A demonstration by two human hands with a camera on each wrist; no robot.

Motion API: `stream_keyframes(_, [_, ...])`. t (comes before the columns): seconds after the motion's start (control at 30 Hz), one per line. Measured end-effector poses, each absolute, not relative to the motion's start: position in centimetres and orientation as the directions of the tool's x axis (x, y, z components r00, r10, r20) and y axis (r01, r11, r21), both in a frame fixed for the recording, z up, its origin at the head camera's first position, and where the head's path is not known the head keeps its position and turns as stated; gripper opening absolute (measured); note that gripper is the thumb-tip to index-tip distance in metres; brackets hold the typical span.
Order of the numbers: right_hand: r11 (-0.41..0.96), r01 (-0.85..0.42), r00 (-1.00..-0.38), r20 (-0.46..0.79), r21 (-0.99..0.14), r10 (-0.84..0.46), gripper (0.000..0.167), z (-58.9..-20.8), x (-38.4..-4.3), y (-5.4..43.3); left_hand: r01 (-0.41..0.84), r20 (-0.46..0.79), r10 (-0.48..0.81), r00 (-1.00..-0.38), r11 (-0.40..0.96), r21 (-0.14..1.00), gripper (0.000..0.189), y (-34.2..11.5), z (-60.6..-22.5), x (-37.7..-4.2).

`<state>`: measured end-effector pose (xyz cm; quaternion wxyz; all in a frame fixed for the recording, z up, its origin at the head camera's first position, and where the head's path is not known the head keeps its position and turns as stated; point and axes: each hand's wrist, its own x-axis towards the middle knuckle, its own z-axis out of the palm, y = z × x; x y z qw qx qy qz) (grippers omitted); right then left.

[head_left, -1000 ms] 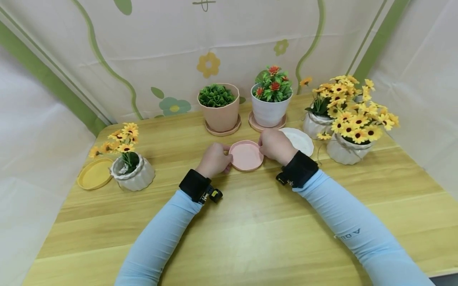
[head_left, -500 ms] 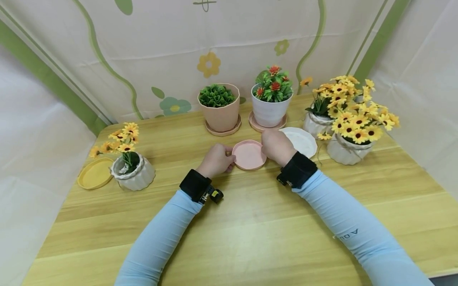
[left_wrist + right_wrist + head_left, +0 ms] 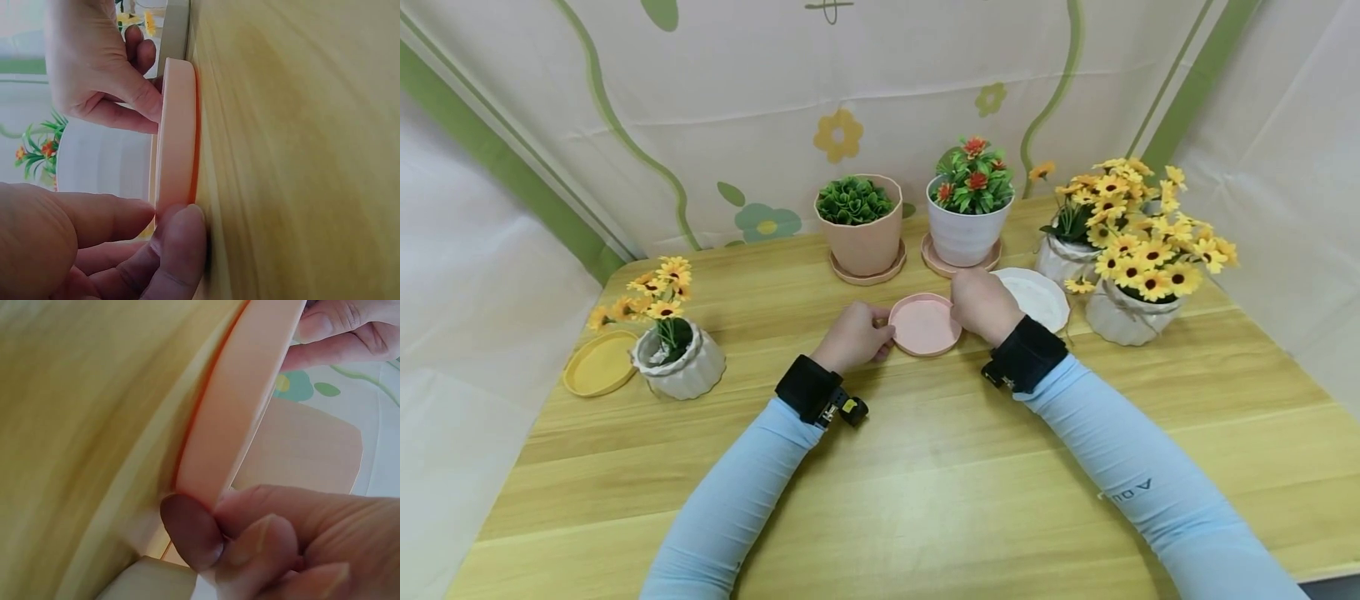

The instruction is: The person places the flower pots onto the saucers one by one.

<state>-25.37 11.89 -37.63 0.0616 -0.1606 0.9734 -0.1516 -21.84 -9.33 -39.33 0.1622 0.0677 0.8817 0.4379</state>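
Observation:
A round pink plant saucer [image 3: 925,325] lies on the wooden table between both hands. At its left edge, the left hand [image 3: 854,337] pinches the rim with thumb and fingertips; the left wrist view shows those fingertips [image 3: 178,244] against the saucer wall [image 3: 178,131]. The right hand [image 3: 983,307] pinches the opposite edge, and in the right wrist view its thumb and forefinger meet at the saucer's side [image 3: 231,406]. Just right of the right hand is a white saucer [image 3: 1037,300], partly hidden behind it.
Behind stand a pink pot [image 3: 863,237] with green leaves and a white pot [image 3: 967,233] with red flowers, both on pink saucers. Yellow flowers in white pots [image 3: 1127,315] stand at the right. At left are another white flower pot [image 3: 685,371] and a yellow saucer [image 3: 598,364].
The pink saucer has shifted slightly to the right, with both hands holding it. The white saucer has also moved a little to the right.

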Motion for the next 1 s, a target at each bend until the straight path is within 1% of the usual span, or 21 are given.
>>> stream_keyframes(0.23, [0.904,-0.288,-0.944,-0.064,-0.316,-0.323,0.024,-37.8,-25.3,11.8,-0.008,-0.218,0.288,-0.933,0.586,0.810,0.024,-9.9,-39.3,-21.8])
stream_keyframes(0.33, [0.903,-0.289,-0.943,-0.066,-0.319,-0.325,0.023,-37.8,-25.3,11.9,-0.006,-0.215,0.289,-0.933,0.584,0.812,0.028,-10.2,-39.0,-21.6])
stream_keyframes(0.47, [0.903,-0.285,-0.943,-0.075,-0.322,-0.325,0.023,-37.7,-25.4,11.9,0.032,-0.179,0.282,-0.943,0.609,0.792,0.033,-10.6,-38.2,-21.5])
stream_keyframes(0.6, [0.904,-0.285,-0.944,-0.069,-0.318,-0.322,0.023,-37.6,-25.5,11.9,0.067,-0.129,0.276,-0.953,0.602,0.796,0.031,-11.1,-36.7,-21.1])
stream_keyframes(0.77, [0.902,-0.284,-0.943,-0.075,-0.325,-0.324,0.023,-37.5,-25.5,11.9,0.155,0.001,0.255,-0.967,0.584,0.797,0.025,-12.3,-34.2,-20.3])
stream_keyframes(0.87, [0.902,-0.280,-0.943,-0.081,-0.329,-0.322,0.024,-37.6,-25.5,11.9,0.217,0.091,0.241,-0.966,0.571,0.792,0.022,-13.1,-32.7,-19.7])
stream_keyframes(1.0, [0.903,-0.269,-0.945,-0.088,-0.336,-0.315,0.025,-37.7,-25.5,11.9,0.296,0.213,0.212,-0.954,0.541,0.787,0.022,-14.3,-30.7,-18.6])
